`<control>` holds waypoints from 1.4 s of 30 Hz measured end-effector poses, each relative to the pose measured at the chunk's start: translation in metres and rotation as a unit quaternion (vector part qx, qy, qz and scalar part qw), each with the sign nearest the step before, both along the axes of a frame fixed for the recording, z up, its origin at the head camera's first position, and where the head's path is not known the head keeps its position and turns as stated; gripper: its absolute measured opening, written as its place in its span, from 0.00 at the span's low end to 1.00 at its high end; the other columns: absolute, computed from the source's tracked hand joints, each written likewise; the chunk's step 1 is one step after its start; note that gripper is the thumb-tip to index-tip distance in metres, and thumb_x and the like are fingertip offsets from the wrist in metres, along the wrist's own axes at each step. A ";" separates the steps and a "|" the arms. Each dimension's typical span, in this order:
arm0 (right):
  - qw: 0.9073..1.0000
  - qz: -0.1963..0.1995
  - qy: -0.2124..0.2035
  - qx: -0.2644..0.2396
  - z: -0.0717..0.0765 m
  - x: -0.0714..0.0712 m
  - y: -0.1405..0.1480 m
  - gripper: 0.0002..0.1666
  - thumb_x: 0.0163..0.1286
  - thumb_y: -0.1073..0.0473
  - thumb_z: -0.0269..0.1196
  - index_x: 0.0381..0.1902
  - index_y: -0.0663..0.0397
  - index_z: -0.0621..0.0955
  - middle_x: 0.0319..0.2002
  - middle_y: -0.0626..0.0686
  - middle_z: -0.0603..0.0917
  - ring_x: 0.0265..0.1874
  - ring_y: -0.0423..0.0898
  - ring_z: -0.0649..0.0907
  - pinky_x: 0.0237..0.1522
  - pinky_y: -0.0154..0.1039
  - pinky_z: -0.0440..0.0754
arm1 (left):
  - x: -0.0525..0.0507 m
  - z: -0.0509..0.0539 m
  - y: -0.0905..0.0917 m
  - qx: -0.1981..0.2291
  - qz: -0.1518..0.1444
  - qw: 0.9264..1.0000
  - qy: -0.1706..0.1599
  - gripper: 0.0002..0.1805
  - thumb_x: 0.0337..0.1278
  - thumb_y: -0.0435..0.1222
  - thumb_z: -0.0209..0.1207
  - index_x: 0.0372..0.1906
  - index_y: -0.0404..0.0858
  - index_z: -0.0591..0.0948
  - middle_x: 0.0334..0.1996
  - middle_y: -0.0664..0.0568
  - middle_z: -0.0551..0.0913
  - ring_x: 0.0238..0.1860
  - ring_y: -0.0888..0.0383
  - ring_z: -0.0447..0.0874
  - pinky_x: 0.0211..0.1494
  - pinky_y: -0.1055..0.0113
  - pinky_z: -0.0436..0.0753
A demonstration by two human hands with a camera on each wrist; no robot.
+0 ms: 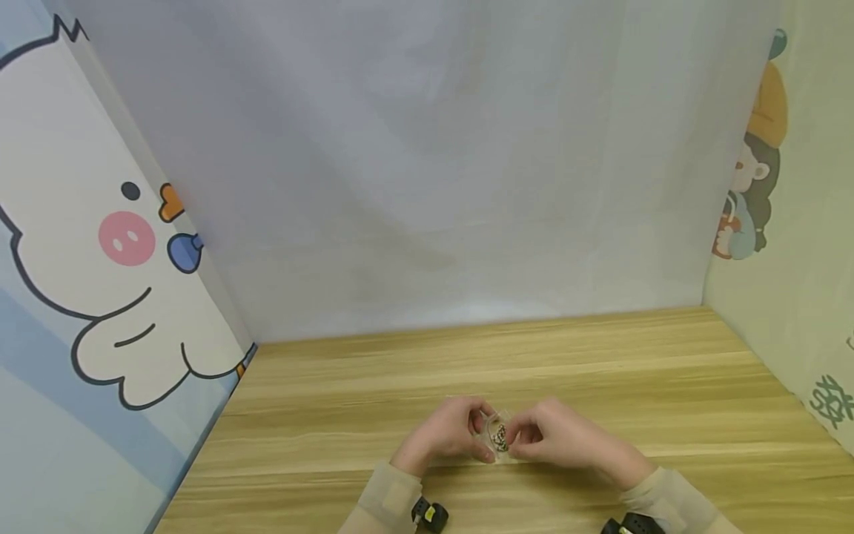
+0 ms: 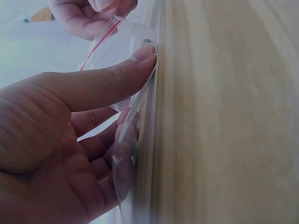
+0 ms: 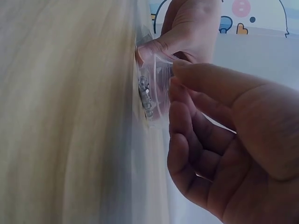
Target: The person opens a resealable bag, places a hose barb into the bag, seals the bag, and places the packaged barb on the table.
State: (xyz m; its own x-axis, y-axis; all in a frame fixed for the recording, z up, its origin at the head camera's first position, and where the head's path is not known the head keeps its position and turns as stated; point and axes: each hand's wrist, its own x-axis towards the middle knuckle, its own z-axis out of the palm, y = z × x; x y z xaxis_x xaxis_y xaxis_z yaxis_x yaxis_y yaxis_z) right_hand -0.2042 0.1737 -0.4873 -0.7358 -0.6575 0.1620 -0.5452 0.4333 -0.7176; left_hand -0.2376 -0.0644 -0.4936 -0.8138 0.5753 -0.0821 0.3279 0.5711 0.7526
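Note:
A small clear zip bag [image 1: 497, 420] lies low over the table between the two hands. Inside it is a cluster of small shiny metal pieces [image 1: 500, 438], whose exact kind is too small to tell. My left hand [image 1: 456, 432] holds the bag from the left, thumb pressing on its front in the left wrist view, where a red line [image 2: 103, 41] runs along the bag's top. My right hand [image 1: 559, 436] pinches the bag's ridged upper edge [image 3: 164, 81] between thumb and index finger, the other fingers curled beneath. More clear plastic [image 2: 122, 170] lies by the left fingers.
The wood-grain table [image 1: 320, 415] spreads around the hands. A pale grey backdrop [image 1: 427, 185] stands behind it, with cartoon-printed panels at the left [image 1: 67, 245] and right [image 1: 800, 311]. Dark devices are strapped to both wrists.

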 end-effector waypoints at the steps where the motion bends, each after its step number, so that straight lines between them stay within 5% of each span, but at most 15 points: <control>1: 1.000 0.004 -0.005 0.006 0.000 0.001 0.000 0.03 0.67 0.60 0.75 0.36 0.46 0.89 0.25 0.34 0.84 0.24 0.30 0.81 0.29 0.32 0.81 | 0.000 0.000 0.000 0.001 0.000 1.000 0.000 0.29 0.35 0.26 0.86 0.48 0.38 0.87 0.31 0.53 0.80 0.29 0.64 0.73 0.35 0.69 0.75; 12: 0.998 0.039 -0.038 0.018 -0.002 0.006 -0.004 0.01 0.71 0.60 0.73 0.38 0.46 0.90 0.28 0.34 0.86 0.28 0.30 0.83 0.33 0.32 0.83 | 0.000 -0.002 0.000 -0.004 0.000 1.000 0.003 0.30 0.35 0.28 0.86 0.50 0.38 0.87 0.31 0.55 0.81 0.30 0.64 0.74 0.36 0.70 0.76; 30: 1.000 -0.012 -0.008 0.023 -0.006 0.010 -0.013 0.05 0.69 0.54 0.76 0.33 0.45 0.92 0.27 0.32 0.85 0.26 0.28 0.77 0.30 0.31 0.78 | -0.001 -0.002 -0.001 -0.004 -0.005 1.000 -0.006 0.33 0.35 0.28 0.87 0.53 0.37 0.86 0.33 0.54 0.81 0.31 0.64 0.76 0.39 0.69 0.78; 42: 0.998 -0.041 -0.048 0.013 -0.006 0.012 -0.017 0.04 0.66 0.61 0.76 0.31 0.48 0.91 0.26 0.34 0.87 0.27 0.30 0.81 0.31 0.32 0.81 | -0.005 -0.004 -0.004 0.001 -0.017 1.000 -0.011 0.34 0.34 0.23 0.84 0.54 0.38 0.86 0.33 0.55 0.81 0.31 0.63 0.75 0.37 0.70 0.77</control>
